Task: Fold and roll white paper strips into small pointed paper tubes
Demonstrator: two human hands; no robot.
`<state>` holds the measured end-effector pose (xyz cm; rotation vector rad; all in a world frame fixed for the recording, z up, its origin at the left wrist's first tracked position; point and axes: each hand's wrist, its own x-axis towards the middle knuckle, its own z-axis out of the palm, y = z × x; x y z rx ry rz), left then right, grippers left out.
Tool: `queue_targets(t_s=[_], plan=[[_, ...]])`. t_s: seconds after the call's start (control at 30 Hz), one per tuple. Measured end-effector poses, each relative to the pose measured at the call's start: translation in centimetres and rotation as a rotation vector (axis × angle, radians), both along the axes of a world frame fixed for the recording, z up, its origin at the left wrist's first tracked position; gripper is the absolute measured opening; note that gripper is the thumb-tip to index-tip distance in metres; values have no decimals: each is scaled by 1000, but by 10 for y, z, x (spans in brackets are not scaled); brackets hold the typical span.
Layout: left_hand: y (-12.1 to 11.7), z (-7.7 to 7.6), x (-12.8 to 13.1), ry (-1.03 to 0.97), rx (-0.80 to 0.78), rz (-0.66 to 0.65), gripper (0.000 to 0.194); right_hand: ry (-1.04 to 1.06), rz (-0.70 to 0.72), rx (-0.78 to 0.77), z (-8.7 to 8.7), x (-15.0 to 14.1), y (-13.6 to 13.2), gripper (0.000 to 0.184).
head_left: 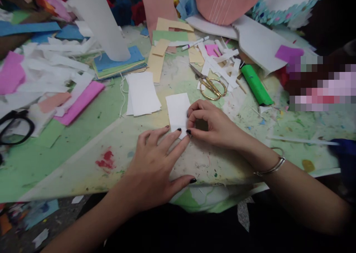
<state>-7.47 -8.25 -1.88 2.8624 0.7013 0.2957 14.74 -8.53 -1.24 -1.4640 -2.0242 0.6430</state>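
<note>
1. Lays left hand (152,167) palm-down, fingers fanned out and straight; thumb stuck out toward near edge of table (75,160).
2. With left fingertips, touches near end of white sheet (178,110) — index tip at its near right corner, right up against right thumb.
3. Curls right hand (219,124) at right edge of same sheet, thumb and index drawn close at near right corner; cannot tell whether paper is caught between them.
4. Sheet: flat on table, in front of both hands, long side running away from body, near end partly under fingers.
5. On right wrist: thin metal bracelet (275,166).
6. Just left of sheet and a bit farther back: white stack (143,93), pieces overlapping unevenly.
7. Beyond right hand: scissors (205,78), gold handles toward hand, tips aimed away and left; white strips (221,65) right behind.
8. Right of scissors: green roll (256,84), lying aslant.
9. Behind white stack: blue-topped pad (119,63) with white tube (101,23) tilted above, lower end over it.
10. Farther back, beyond scissors: pen (196,43).
11. Left side: loose scraps (55,67), pink paper (82,101), black handle (13,114) cut by frame edge.
</note>
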Motion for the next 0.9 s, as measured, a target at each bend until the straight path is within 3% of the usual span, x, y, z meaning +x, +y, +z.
queue_targets(t_s=[0.43, 0.7, 0.9], plan=[[-2, -1, 2, -11, 39, -7, 59, 43, -74, -47, 1, 9, 4, 13], [-2, -2, -1, -21, 34, -10, 62, 10, -19, -28, 2, 10, 2, 11], [-2, -3, -1, -22, 33, -4, 62, -57, -54, -74, 4, 5, -1, 17]])
